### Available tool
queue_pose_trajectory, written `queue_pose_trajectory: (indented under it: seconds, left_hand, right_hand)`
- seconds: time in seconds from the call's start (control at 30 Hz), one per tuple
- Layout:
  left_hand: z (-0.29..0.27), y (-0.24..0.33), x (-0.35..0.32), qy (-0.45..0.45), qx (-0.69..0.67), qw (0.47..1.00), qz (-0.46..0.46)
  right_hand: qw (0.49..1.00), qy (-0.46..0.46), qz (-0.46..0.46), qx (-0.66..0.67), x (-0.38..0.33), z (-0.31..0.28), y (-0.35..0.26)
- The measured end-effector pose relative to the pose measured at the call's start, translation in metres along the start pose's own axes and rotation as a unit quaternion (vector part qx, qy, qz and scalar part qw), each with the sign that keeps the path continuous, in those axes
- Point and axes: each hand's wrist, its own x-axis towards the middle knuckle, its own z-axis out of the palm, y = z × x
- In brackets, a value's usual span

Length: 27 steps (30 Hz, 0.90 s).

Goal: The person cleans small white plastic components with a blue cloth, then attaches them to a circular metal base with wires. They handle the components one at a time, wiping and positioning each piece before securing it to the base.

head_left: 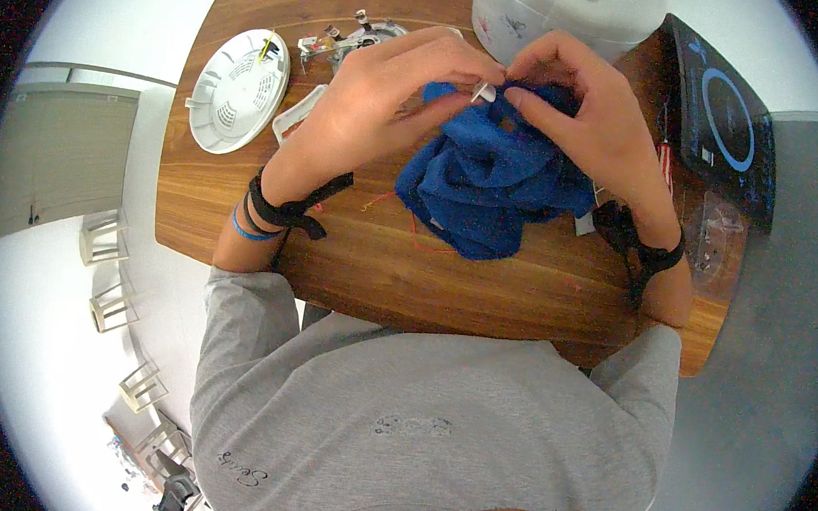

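Observation:
A crumpled blue cloth (498,172) lies bunched on the wooden table in front of me. Above its far edge, my left hand (401,77) and my right hand (582,107) meet with fingertips almost touching. My left thumb and fingers are pinched by a small white piece (484,92), whose kind I cannot make out. The right hand's thumb and fingers close at the cloth's upper edge; exactly what lies between them is partly hidden. Thin orange wire (419,245) pokes out from beneath the cloth.
A round white vented plastic cover (236,95) sits at the left, near metal parts (361,37). A white appliance (573,17) stands at the back. To the right are a black cooktop (727,116), a red-and-white handled tool (665,163) and a clear bag (717,237).

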Motion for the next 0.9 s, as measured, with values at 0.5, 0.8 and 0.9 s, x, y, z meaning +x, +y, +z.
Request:
queue_pose_trajectory:
  seconds: [0.5,0.8,0.9]
  left_hand:
    - [-0.003,-0.009,-0.003,-0.034,0.038,0.998,0.023]
    - [0.002,-0.002,-0.007,-0.066,0.036,0.996,-0.047]
    - [0.005,-0.003,-0.01,-0.056,-0.011,0.995,-0.082]
  right_hand:
    - [0.977,0.033,-0.106,-0.182,0.003,-0.003,0.011]
    - [0.972,-0.029,-0.166,-0.161,0.003,0.006,0.004]
    - [0.97,-0.03,-0.175,-0.169,0.004,0.005,0.006]
